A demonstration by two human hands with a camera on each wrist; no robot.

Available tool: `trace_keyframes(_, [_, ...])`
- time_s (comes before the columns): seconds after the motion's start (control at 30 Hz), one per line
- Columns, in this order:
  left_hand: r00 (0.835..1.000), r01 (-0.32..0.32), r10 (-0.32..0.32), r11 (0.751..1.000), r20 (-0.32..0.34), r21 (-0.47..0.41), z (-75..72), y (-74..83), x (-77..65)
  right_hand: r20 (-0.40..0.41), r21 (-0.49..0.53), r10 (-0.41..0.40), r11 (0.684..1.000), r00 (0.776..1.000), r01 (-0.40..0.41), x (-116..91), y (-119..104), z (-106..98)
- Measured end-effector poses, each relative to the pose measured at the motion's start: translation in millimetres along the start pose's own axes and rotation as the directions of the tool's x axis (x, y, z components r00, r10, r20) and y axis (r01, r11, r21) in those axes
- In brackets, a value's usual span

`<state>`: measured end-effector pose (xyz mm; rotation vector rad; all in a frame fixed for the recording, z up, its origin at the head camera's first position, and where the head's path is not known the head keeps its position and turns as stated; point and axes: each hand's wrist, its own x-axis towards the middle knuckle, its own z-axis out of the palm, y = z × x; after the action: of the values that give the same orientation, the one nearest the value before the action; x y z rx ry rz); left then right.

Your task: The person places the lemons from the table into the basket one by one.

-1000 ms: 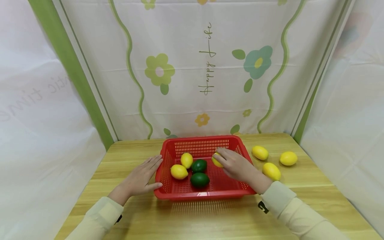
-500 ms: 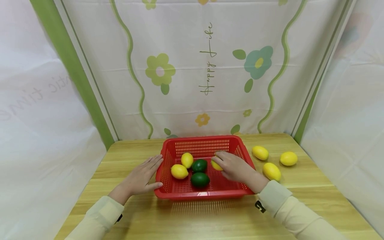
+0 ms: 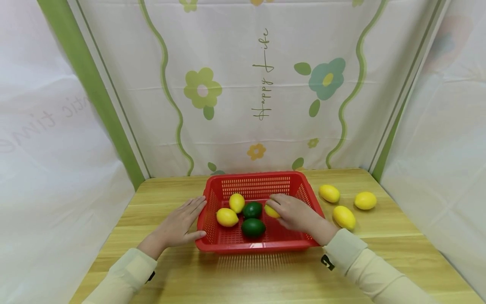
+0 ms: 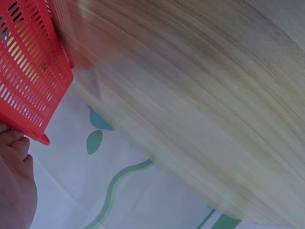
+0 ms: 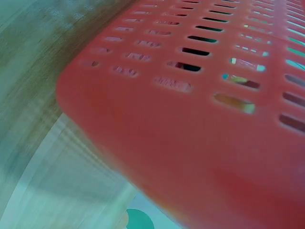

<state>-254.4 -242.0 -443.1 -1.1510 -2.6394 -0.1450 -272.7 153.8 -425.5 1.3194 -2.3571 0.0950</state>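
In the head view my right hand (image 3: pixel 294 212) reaches into a red plastic basket (image 3: pixel 262 247) and grips a yellow lemon (image 3: pixel 271 212) low over its floor. Left of that lemon lie two dark green avocado-like fruits, an upper one (image 3: pixel 252 210) and a lower one (image 3: pixel 253 228). Two more lemons, one (image 3: pixel 236 203) behind the other (image 3: pixel 227 217), sit at the basket's left side. My left hand (image 3: pixel 175 226) rests with straight fingers against the left rim. The left wrist view shows its fingers at the rim (image 4: pixel 42 138). Only the slotted basket wall (image 5: pixel 143 109) fills the right wrist view; that hand is hidden there.
Right of the basket, three lemons lie on the wooden table (image 3: pixel 379 261): one at the back (image 3: pixel 329 193), one at the far right (image 3: pixel 365 200) and one nearer (image 3: pixel 344 217). A flower-printed curtain (image 3: pixel 235 126) hangs behind the table, with white sheets at both sides.
My right hand has moved slightly down and left inside the basket with the lemon in its grip. The left hand and the other fruits stay where they were.
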Motion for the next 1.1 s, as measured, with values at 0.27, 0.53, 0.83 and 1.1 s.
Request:
trace_keyframes(0.27, [1.000,-0.001,0.001,1.000,-0.004,-0.001,0.9,-0.3,0.2,0.016,0.005,0.027,1.000,0.999,-0.028,-3,-1,-4])
trace_keyframes(0.53, [1.000,0.007,-0.007,1.000,-0.001,-0.007,2.2,-0.9,-0.3,-0.001,-0.010,0.067,0.998,0.998,-0.067,-12,3,-10])
trace_keyframes(0.83, [1.000,-0.005,0.006,1.000,-0.016,0.003,3.8,-2.7,-0.5,-0.030,-0.011,0.130,0.991,0.991,-0.131,-23,10,-18])
trace_keyframes(1.1, [1.000,-0.001,0.001,1.000,-0.016,0.004,3.6,-1.9,-0.3,-0.108,0.011,0.162,0.987,0.981,-0.162,-37,16,-31])
